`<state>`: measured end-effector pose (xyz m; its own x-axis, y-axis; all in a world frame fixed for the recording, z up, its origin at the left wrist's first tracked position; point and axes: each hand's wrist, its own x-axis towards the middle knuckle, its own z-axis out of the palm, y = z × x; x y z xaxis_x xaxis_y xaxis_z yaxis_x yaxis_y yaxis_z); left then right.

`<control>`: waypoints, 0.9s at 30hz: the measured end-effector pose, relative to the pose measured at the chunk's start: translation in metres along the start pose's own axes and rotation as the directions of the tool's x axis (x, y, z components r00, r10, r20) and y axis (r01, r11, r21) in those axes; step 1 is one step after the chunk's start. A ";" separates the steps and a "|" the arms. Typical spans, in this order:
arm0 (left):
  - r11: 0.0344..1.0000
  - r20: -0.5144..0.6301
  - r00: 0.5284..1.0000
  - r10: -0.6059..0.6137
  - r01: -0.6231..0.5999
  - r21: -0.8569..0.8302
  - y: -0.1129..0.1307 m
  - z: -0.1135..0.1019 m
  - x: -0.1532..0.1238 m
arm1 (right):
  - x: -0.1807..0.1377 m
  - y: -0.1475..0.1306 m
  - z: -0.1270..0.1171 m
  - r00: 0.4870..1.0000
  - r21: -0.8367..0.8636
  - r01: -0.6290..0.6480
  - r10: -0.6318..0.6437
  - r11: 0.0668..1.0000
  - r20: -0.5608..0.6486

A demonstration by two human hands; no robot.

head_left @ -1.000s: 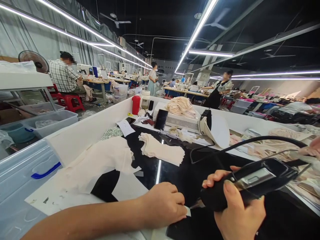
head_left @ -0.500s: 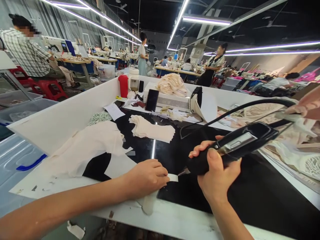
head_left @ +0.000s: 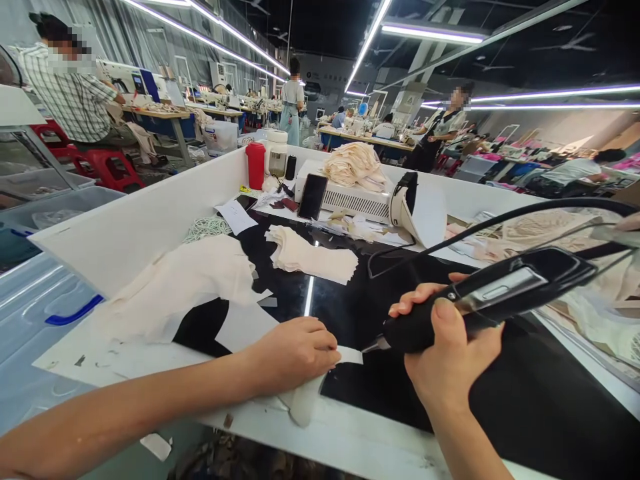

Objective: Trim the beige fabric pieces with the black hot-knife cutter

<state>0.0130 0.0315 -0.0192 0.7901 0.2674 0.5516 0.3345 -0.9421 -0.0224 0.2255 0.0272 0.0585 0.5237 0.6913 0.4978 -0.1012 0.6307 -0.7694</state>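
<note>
My left hand is closed, its fingers pinching a short white strip at the near edge of the glossy black work surface. The strip's free end sticks out to the right. In my right hand is a black corded hand tool, gripped with the thumb on top. Its narrow metal tip points left, close to the strip's end; I cannot tell whether they touch. Below my left fingers hangs a pale strip-like piece. A stack of cream fabric pieces lies beyond both hands.
Larger cream fabric covers the table's left. At the back stand a red cup, a phone, a white vented box and a white visor. The tool's black cord arches right, near another hand.
The view has shifted slightly, moving most things rightward. The tool's tip shows more clearly near the strip. The other hand at the right edge is now mostly out of frame.
</note>
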 end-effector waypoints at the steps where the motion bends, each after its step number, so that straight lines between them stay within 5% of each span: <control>1: 1.000 -0.005 1.000 -0.002 0.002 0.000 0.000 0.000 0.000 | 0.000 0.000 0.002 1.000 0.006 -0.001 0.001 1.000 -0.002; 11: 1.000 -0.027 1.000 0.009 -0.009 0.009 0.002 0.004 0.003 | -0.010 0.002 0.020 0.997 0.057 -0.046 0.042 0.997 0.067; 27: 1.000 -0.031 0.999 0.012 -0.012 0.000 0.003 0.002 0.004 | -0.006 -0.003 0.009 0.998 0.034 -0.002 0.000 0.999 0.055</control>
<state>0.0179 0.0299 -0.0188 0.7778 0.2494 0.5770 0.3247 -0.9454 -0.0291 0.2147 0.0242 0.0615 0.4764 0.7097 0.5191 -0.1311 0.6411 -0.7562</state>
